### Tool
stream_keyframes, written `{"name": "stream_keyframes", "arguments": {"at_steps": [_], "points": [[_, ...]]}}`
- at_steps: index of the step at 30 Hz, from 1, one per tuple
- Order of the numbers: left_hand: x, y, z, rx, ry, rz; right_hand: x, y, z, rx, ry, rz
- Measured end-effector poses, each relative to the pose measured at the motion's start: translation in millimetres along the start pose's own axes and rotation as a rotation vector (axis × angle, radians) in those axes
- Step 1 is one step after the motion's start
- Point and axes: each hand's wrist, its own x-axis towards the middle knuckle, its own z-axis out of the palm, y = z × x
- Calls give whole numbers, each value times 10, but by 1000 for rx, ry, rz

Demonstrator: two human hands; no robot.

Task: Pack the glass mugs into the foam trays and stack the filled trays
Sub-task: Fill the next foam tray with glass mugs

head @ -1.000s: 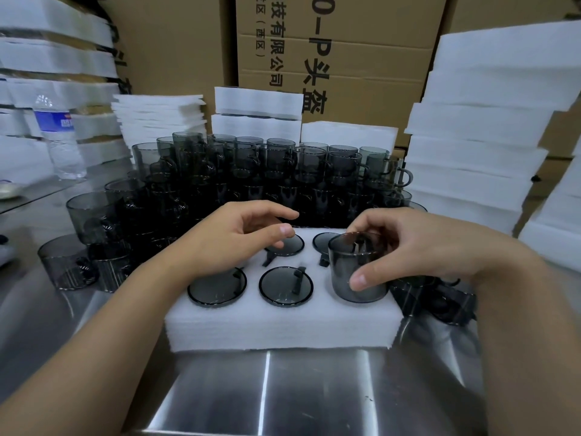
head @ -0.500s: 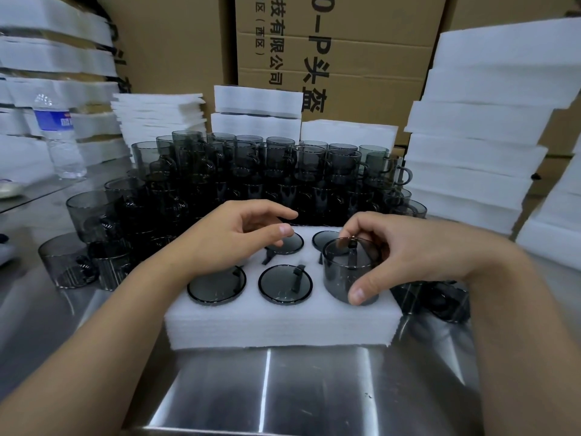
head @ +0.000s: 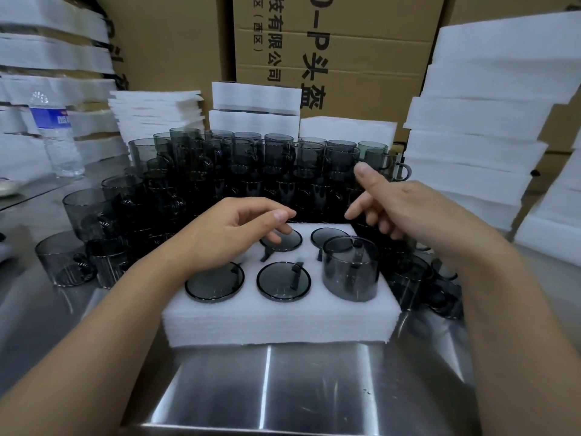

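Observation:
A white foam tray (head: 283,322) lies on the steel table in front of me. Several smoky grey glass mugs sit sunk in its holes. One more mug (head: 350,272) stands partly out of the front right hole, tilted a little. My right hand (head: 402,206) hovers above and behind that mug with its fingers spread, holding nothing. My left hand (head: 232,231) rests over the tray's back left part, fingers loosely curled above a sunk mug (head: 283,240), holding nothing. A large block of stacked loose mugs (head: 251,171) stands behind the tray.
Stacks of white foam trays (head: 478,121) rise on the right, at the back (head: 254,108) and on the left. A water bottle (head: 56,133) stands at the left. Loose mugs (head: 421,278) lie right of the tray. Cardboard boxes (head: 330,42) close off the back.
My right hand pushed the mug down into the front right hole, then let go and lifted up and back with its fingers spread. My left hand has barely moved.

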Motion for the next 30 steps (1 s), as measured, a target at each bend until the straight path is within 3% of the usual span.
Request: {"name": "stream_keyframes", "arguments": {"at_steps": [15,21,23,26,30], "points": [[9,-23,-1,26,-10,-3,2,52,114,-205,-124,28],[-6,-18,-1,18,-14,14,46,-16,272,-109,48,-149],[-4,-22,-1,21,-12,7,29,-65,296,-45,-36,-199],[4,-22,-4,28,-15,2,-16,-83,360,-124,-325,-273],[-8,-8,-3,35,-36,9,-1,-22,381,-268,-449,-147]]}}
